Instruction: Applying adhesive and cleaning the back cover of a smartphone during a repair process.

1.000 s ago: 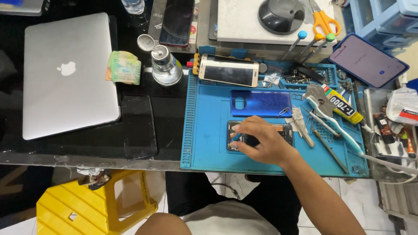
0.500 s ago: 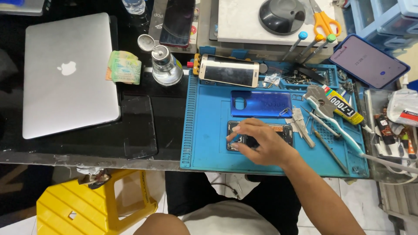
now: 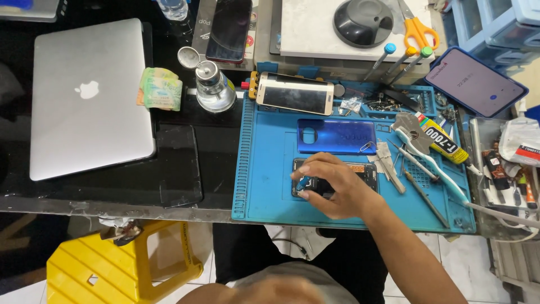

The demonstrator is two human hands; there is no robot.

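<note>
Right hand [image 3: 332,188] pinching a small blue tool [image 3: 304,184] over the opened phone [image 3: 337,179]; left hand unseen. Keeping pressure light, working near the blue back cover [image 3: 336,136].

Single head-worn view: looks steeply down from above the seated person, at arm's length, onto the desk [image 3: 112,197]; blue mat [image 3: 270,186] centred, laptop [image 3: 90,95] left of it.

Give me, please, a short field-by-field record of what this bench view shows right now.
right hand: fingertips on an opened phone, pinching a small blue piece
left hand: not in view
work surface: blue repair mat
behind the opened phone: blue back cover, gold phone
right of it: glue tube, tweezers
far left: closed silver laptop
</note>
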